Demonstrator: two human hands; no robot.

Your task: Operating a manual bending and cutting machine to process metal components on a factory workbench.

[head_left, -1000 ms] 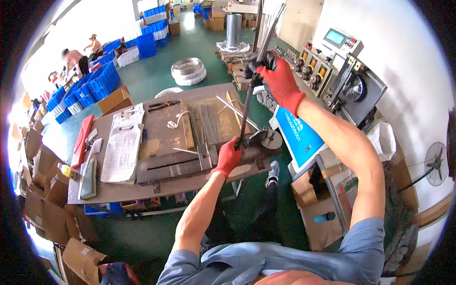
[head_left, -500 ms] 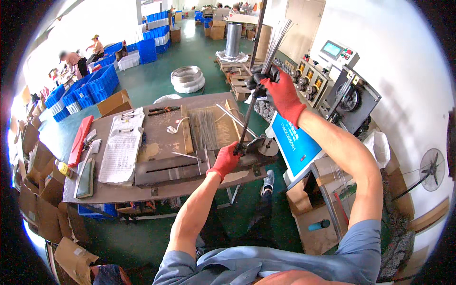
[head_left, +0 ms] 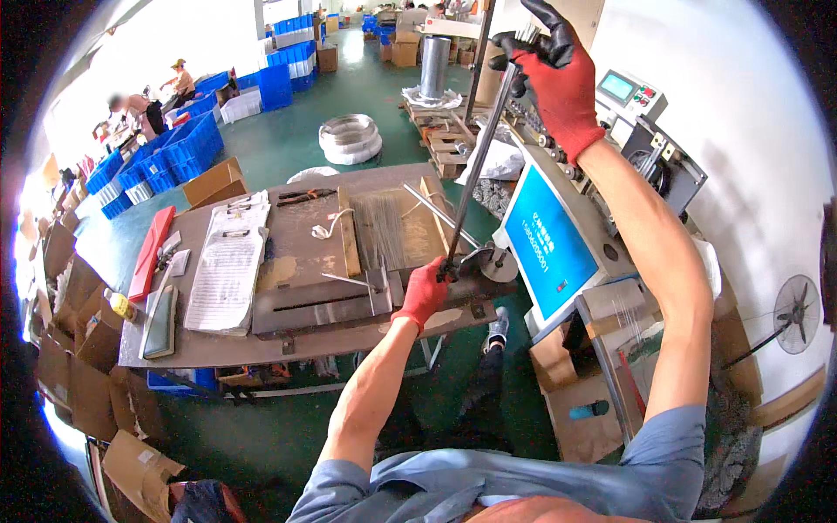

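1. Head view: brown workbench [head_left: 200, 349] extends below and to the left of the fingers of the left hand [head_left: 425, 292].
2. Roller machine [head_left: 549, 244], with a bright blue panel, stands right of those fingers and below those of the right hand [head_left: 561, 91].
3. Pale wire coil [head_left: 350, 139] sits on the floor, beyond the left fingers and well apart.
4. Bundle of thin metal wires [head_left: 479, 166] slants up and rightward from the left fingers to the right ones.
5. Right hand, gloved red and black: fingers spread about the bundle's upper end, one pointing upward; I cannot tell how firmly they touch it.
6. Left hand, likewise gloved: fingers closed around the bundle's lower part.
7. Pliers [head_left: 305, 197] lie beyond and left of the left fingers.
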